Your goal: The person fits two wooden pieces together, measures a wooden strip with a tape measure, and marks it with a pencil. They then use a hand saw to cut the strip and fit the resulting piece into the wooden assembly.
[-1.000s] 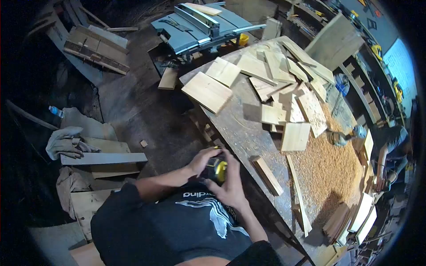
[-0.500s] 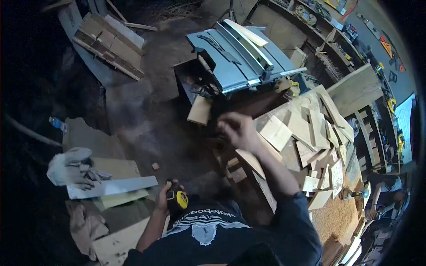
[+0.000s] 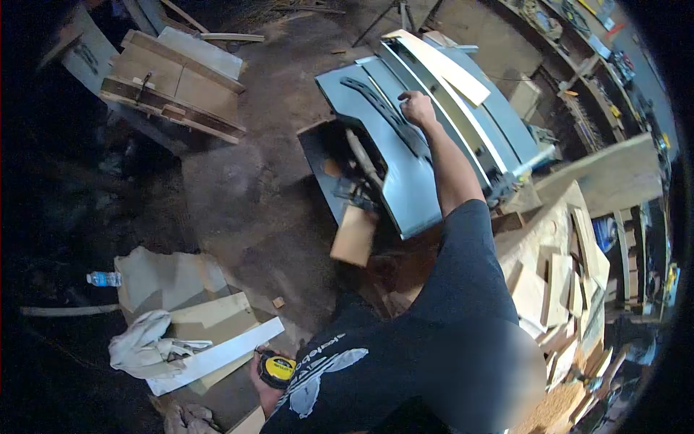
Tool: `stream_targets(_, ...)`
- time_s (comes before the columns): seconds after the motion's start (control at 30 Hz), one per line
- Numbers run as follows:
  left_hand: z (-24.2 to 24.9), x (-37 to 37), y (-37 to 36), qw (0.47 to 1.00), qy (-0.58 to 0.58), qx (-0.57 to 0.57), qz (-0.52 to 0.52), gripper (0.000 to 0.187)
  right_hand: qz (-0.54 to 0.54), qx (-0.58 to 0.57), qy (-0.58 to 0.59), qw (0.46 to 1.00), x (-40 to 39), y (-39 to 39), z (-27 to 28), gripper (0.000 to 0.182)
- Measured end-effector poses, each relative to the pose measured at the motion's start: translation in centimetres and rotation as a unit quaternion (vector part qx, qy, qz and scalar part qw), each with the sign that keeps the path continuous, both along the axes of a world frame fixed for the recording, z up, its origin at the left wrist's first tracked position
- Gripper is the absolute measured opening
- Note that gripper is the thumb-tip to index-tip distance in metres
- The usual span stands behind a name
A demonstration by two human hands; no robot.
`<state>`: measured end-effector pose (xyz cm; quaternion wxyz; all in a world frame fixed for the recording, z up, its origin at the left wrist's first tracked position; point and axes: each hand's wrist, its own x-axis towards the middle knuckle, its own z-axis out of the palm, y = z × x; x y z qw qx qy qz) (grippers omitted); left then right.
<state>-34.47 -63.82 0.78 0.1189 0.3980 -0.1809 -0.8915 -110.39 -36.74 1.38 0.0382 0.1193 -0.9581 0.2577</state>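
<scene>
My left hand (image 3: 266, 382) is wrapped around a yellow and black tape measure (image 3: 277, 369), low beside my shirt. My right arm stretches out over the grey table saw (image 3: 419, 192). At its end my right hand (image 3: 418, 110) is closed, fingers curled, above the saw top between a long black slotted piece (image 3: 383, 108) and the rip fence (image 3: 441, 101). Whatever the right fingers pinch, if anything, is too small to make out. A pale wooden board (image 3: 452, 69) lies along the far side of the fence.
Cut wood pieces (image 3: 557, 289) are heaped on a bench at right. At lower left lie a white board (image 3: 217, 356), gloves (image 3: 141, 343) and a water bottle (image 3: 104, 279). A wooden jig (image 3: 177, 87) stands at upper left. A small block (image 3: 278, 302) lies on the floor.
My right hand has moved forward from beside the wood heap to over the saw top. My view has shifted closer to the saw. The left hand still holds the tape measure.
</scene>
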Motion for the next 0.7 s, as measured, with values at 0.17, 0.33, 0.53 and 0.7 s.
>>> stream_targets(0.17, 2.7, -5.6, -0.6, 0.999, -0.036, -0.001, 0.026, 0.031, 0.142, 0.232, -0.069, 0.96, -8.0, -4.5, 0.2, 0.071)
stream_targets(0.33, 1.7, -7.9, -2.1, 0.998, -0.033, 0.024, 0.042, 0.031, 0.186, 0.285, -0.074, 0.937, -14.6, -8.5, -1.3, 0.071)
stream_targets(0.53, 2.7, -11.5, -3.6, 0.994, -0.079, -0.069, -0.042, 0.03, 0.175, 0.369, -0.092, 0.908, -15.1, -11.8, -0.8, 0.056)
stream_targets(0.7, 3.1, -12.6, -3.2, 0.997, -0.074, -0.028, 0.003, 0.028, 0.23, 0.36, -0.114, 0.897, -13.8, -10.3, 1.4, 0.044)
